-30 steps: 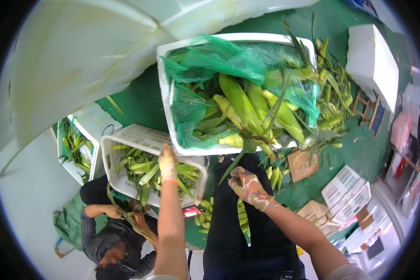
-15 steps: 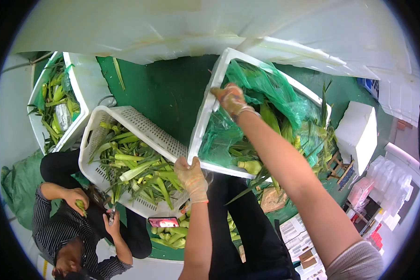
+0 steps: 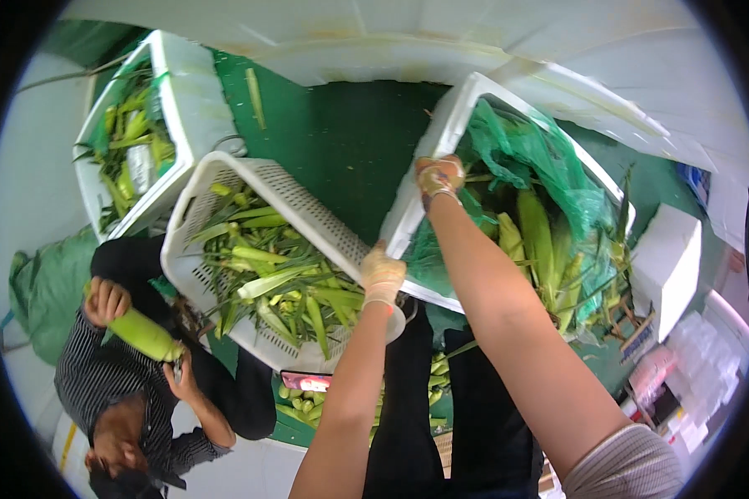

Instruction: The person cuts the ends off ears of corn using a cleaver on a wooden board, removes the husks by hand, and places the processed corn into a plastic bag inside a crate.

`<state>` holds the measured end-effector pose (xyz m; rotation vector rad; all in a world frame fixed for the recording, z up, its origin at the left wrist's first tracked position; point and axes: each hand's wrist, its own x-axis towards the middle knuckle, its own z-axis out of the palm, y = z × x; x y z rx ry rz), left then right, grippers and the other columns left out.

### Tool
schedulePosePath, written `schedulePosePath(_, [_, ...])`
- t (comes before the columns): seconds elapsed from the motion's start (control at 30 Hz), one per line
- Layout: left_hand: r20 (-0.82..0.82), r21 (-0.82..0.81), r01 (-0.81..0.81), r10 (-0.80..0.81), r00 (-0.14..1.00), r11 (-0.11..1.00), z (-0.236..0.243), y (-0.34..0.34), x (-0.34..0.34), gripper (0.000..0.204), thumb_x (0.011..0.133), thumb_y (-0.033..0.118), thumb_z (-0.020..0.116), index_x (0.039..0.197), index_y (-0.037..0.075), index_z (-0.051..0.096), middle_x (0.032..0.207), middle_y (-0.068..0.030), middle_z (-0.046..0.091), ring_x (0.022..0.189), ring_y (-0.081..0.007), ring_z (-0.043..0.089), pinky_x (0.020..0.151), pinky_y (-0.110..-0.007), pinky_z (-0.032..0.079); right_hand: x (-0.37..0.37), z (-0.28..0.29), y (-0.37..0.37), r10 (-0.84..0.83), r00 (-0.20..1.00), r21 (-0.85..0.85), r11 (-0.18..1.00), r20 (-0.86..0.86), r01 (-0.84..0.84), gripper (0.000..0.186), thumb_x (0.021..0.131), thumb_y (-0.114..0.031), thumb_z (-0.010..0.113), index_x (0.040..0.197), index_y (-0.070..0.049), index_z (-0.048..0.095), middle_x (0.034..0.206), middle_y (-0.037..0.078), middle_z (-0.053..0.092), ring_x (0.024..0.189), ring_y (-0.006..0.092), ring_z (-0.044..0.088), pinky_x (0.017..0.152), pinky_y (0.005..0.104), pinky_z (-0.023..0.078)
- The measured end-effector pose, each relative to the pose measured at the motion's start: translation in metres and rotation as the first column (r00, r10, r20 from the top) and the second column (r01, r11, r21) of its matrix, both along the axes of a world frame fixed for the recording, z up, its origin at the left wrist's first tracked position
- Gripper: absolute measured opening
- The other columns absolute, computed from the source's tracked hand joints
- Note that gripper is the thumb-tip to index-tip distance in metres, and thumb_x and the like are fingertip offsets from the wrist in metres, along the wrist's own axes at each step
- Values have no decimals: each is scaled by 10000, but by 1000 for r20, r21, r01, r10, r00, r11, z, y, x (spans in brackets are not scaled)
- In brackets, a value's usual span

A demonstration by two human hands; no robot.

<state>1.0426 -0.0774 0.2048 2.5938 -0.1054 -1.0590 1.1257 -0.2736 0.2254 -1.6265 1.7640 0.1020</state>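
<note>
A white foam box (image 3: pixel 520 90) stands in front of me, lined with a green plastic bag (image 3: pixel 567 166). Ears of corn in green husks (image 3: pixel 537 233) lie inside it. My right hand (image 3: pixel 439 176), in a thin stained glove, is closed over the box's left rim. Lower down, my gloved left hand (image 3: pixel 383 273) is closed at the box's near left corner, its fingertips partly hidden. Close beside that hand is a white perforated basket (image 3: pixel 295 204), heaped with corn husks and leaves (image 3: pixel 266 262).
At left, a seated co-worker (image 3: pixel 129 366) holds an ear of corn (image 3: pixel 146 334) and a small metal tool. Behind stands another foam box (image 3: pixel 195 91) of husks. A phone (image 3: pixel 305 381) rests at the basket's near edge, above piled corn (image 3: pixel 308 403). A white block (image 3: pixel 670 258) stands right.
My view has shifted, so the scene sits further right. Both my hands stay at the box, which has swung slightly away from the basket. The co-worker now holds up an ear of corn.
</note>
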Motion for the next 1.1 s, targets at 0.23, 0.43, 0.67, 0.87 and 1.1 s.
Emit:
schedulePosePath(0.23, [-22,-11,-69,69,997,998,96,-68,-56,510,718,125,625,1207,-13,580,954,-260,665,931,-366,653,839,-379,508,-70,71,-58,33,995,30,999,89,-36,331,681,-184,670,938,24,653,906,244,666,864,377,661,761,402,521])
schedulePosePath(0.43, [143,-104,-164,178,974,981,257,-99,-185,486,757,158,661,1158,-75,517,1098,-270,573,976,-431,573,796,-470,482,-195,202,-80,-17,962,257,965,273,-56,327,663,-205,748,883,22,663,835,132,670,729,271,623,672,369,502])
schedulePosePath(0.67, [-156,-611,-188,116,981,769,345,-122,-279,691,771,291,751,1285,-55,445,1285,-264,460,1215,-374,456,1023,-426,381,-426,353,-210,-291,822,366,924,489,109,282,656,-89,778,884,41,675,842,116,675,786,206,654,760,328,548])
schedulePosePath(0.87, [62,-710,147,-147,987,689,216,-308,-144,475,953,283,565,1277,-60,510,1258,-140,586,1168,-225,547,1019,-317,390,-598,359,-299,-333,862,222,939,382,264,324,662,-72,755,950,26,643,829,61,662,749,162,622,721,266,504])
schedulePosePath(1.1, [448,-535,794,-700,556,288,230,-535,-173,484,1027,349,360,1280,-39,501,1244,-105,579,1066,-187,571,906,-323,455,-663,320,-303,-257,734,189,966,628,176,605,741,-295,769,1199,17,527,970,156,656,905,257,626,838,348,493])
